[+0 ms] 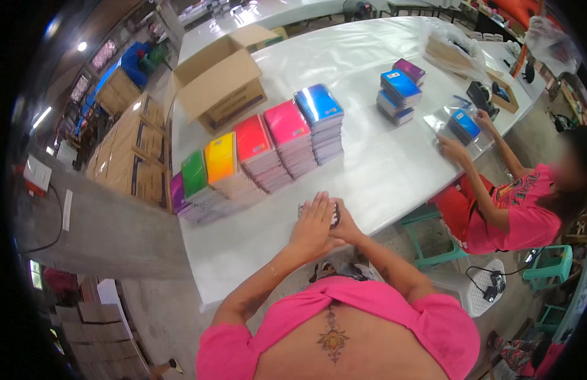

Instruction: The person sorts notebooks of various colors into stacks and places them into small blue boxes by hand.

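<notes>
left hand (313, 219) lying flat over some dark thing (336, 216), grip unclear | right hand (348, 227) holding its right edge, nearer | long axis hiding | notebooks (251, 137) sitting ahead-left

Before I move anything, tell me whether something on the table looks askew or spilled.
Toward the right, the short blue pile looks askew: its layers jut out unevenly, unlike the taller blue stack. No spill shows.
</notes>
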`<state>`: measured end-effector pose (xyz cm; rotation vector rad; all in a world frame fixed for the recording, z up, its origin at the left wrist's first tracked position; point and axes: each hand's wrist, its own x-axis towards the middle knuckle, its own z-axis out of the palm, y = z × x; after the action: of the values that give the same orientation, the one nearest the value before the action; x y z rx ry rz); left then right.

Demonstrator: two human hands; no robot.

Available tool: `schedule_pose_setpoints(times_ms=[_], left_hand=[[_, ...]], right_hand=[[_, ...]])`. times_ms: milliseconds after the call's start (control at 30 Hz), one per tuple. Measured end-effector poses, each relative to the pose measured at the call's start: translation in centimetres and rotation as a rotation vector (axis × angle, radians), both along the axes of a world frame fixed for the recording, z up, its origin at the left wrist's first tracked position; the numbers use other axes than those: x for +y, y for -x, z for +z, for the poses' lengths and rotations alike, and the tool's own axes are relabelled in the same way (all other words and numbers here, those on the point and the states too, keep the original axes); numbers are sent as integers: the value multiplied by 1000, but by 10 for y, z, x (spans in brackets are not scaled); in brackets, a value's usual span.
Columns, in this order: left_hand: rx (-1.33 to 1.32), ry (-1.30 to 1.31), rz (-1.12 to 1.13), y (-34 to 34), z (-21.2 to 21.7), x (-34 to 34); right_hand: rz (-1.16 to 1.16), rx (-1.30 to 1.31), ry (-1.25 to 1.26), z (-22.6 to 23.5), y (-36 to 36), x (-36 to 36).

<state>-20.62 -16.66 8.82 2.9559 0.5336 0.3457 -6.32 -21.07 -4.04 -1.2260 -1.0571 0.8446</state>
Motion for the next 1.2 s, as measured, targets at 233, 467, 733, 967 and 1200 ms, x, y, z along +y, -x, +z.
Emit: schedule_pose_setpoints(times_ms=[233, 467, 733, 967, 1200], left_hand=[[288, 100, 51, -18, 10, 28], [-247, 43, -129, -53, 54, 39], [-435, -395, -482, -177, 45, 41], [-754, 974, 304, -218, 27, 32], [-825, 1734, 309, -274, 42, 84]], right_hand=[[119, -42, -36, -7, -23, -11], [633, 817, 443, 40, -139, -22], [634, 1206, 291, 57, -265, -6], [373, 714, 157, 119, -355, 23], [280, 309, 271, 189, -390, 52]])
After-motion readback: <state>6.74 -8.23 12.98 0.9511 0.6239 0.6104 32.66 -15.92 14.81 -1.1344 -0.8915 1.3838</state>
